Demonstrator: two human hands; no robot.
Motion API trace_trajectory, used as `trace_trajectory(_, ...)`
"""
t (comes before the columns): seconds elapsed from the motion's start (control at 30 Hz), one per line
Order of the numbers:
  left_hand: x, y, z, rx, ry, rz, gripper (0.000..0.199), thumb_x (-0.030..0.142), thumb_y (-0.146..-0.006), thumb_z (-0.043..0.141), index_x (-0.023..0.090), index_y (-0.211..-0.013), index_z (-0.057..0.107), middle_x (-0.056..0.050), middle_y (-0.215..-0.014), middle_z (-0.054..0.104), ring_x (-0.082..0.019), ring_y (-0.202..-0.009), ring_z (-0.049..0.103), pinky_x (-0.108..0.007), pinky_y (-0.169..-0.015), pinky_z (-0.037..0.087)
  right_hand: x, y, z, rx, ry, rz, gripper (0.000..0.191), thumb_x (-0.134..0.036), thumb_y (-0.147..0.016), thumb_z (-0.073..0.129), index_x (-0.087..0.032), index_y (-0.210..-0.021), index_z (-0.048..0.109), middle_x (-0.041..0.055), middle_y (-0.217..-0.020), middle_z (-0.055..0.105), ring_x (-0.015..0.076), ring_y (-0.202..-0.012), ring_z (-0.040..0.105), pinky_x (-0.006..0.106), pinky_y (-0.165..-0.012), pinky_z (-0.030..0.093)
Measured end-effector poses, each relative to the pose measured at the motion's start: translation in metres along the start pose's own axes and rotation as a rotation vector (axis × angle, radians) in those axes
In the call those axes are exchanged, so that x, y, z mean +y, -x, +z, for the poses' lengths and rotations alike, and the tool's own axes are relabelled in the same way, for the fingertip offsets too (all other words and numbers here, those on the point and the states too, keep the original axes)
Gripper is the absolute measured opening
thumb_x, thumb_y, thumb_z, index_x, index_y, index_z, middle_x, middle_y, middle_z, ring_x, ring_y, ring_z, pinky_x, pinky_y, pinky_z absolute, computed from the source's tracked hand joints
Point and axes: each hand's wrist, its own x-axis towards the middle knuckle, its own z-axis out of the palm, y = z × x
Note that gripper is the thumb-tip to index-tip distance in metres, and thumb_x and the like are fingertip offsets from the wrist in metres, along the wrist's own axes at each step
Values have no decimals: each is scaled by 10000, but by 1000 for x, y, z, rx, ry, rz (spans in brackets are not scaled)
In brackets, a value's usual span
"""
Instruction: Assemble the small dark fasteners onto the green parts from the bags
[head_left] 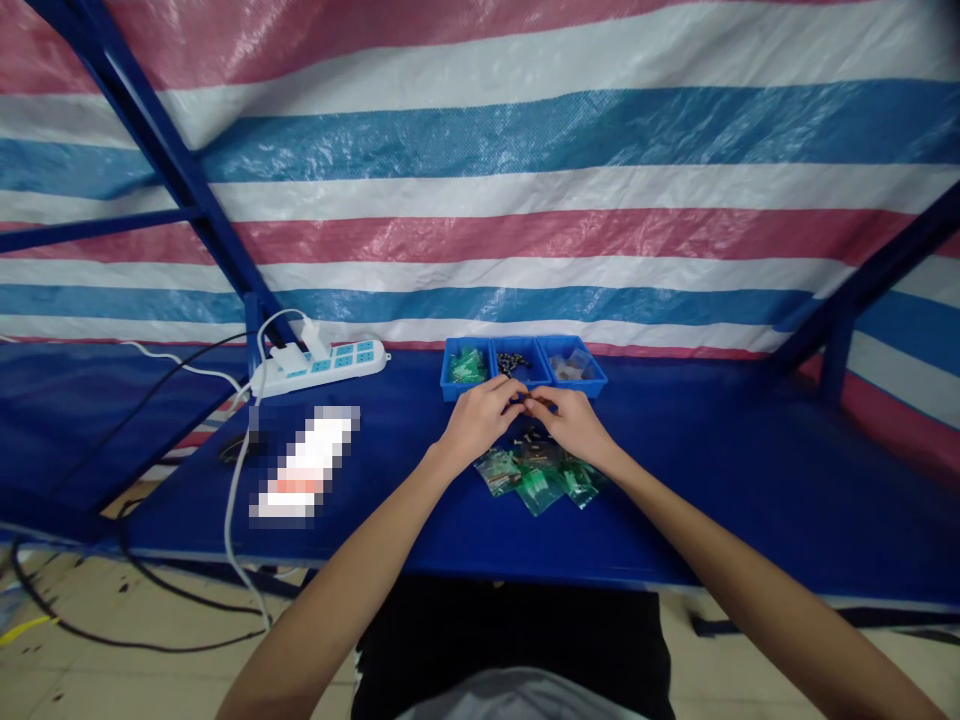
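My left hand [481, 412] and my right hand [568, 416] meet fingertip to fingertip over the front edge of a blue three-compartment tray [598, 384]. Both have their fingers pinched together; what lies between them is too small to make out. Green pieces [468, 366] fill the tray's left compartment, small dark pieces [513, 363] lie in the middle one, and clear bags [572, 366] in the right one. Below my hands are small bags with green contents [539, 488] and a few loose small parts [531, 436], partly covered by my right hand.
A white power strip [330, 366] with plugs and cables is at the back left of the blue table [735, 480]. In front of it lies a blurred-out flat item [307, 468]. A white cable [234, 500] hangs over the front edge. Blue frame posts and striped sheeting stand behind.
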Motion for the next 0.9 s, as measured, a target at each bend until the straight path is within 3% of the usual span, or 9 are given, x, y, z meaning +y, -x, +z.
trace_trajectory(0.2, 0, 0, 1, 24, -35, -13, 169, 237, -975, 555, 201, -1117, 640, -41, -1046, 674, -175, -920, 668, -272, -775, 534, -3, 0, -1, -35, 72, -70, 282, -237, -977, 442, -193, -789, 647, 34, -767, 715, 195, -721, 662, 279, -674, 409)
trace_trajectory(0.4, 1, 0, 2, -2, -25, -14, 213, 271, -1007, 506, 188, -1153, 637, -59, -1084, 680, -197, -966, 677, -291, -798, 541, -1, 1, -2, 76, 56, -67, 135, -228, -935, 539, -203, -938, 672, 42, -867, 746, 205, -804, 696, 283, -731, 464)
trace_trajectory(0.63, 0, -1, 2, -31, -48, 1, 241, 222, -1024, 432, 176, -1059, 665, -69, -999, 696, -204, -926, 678, -284, -774, 522, -3, 2, -3, 69, 90, -96, 167, -268, -955, 531, -204, -909, 678, 41, -823, 735, 201, -746, 682, 286, -689, 460)
trace_trajectory(0.9, 3, 0, -1, 3, -35, -6, 264, 256, -1035, 402, 181, -977, 648, -54, -880, 672, -183, -803, 647, -267, -699, 469, -9, 4, 0, 163, -161, -40, 123, -319, -905, 592, -217, -944, 647, 58, -908, 727, 218, -857, 690, 306, -710, 531)
